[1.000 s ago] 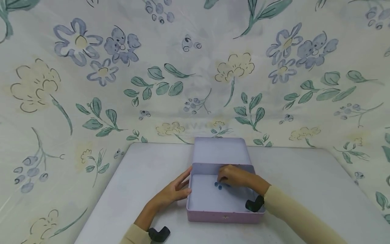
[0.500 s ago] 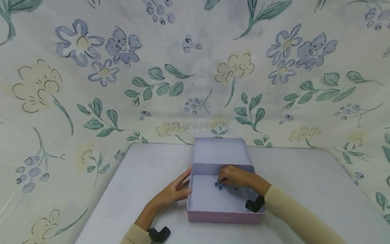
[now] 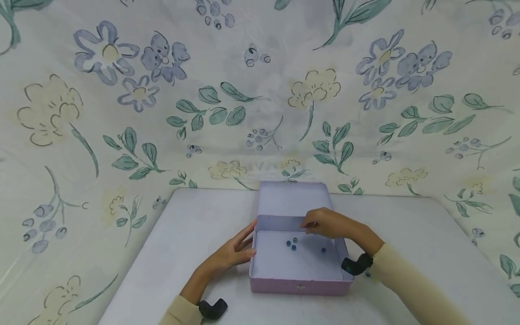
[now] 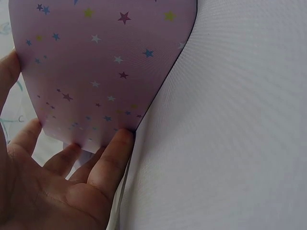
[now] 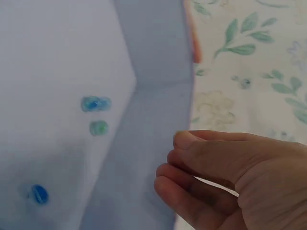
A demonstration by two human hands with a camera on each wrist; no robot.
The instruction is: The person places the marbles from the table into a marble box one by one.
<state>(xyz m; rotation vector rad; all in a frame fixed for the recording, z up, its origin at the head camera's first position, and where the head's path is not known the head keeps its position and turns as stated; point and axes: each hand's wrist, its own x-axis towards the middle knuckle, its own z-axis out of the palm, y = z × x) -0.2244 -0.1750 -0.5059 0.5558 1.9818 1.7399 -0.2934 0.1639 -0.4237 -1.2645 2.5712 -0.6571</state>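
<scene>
A shallow lilac box (image 3: 300, 288) stands with its lid (image 3: 294, 198) raised at the back. Inside, two small blue marbles (image 3: 294, 247) lie close to a greenish marble (image 3: 295, 240). One more dark blue marble (image 3: 323, 249) sits apart, further right. My left hand (image 3: 229, 256) rests its spread fingertips on the box's left wall, which shows printed stars in the left wrist view. Over the back right of the box hovers my right hand (image 3: 331, 223), thumb near the forefinger. In the right wrist view nothing shows between its fingers.
The box stands on a white table (image 3: 211, 212) before a floral backdrop (image 3: 268, 90). Beside the box's right wall, a small greenish-yellow thing (image 3: 369, 274) partly shows from under the right wrist's black camera (image 3: 357, 264).
My right hand has lifted off the box floor and moved up and right. The greenish marble now shows beside the two blue ones, and the marble further right is uncovered. The left hand stays put.
</scene>
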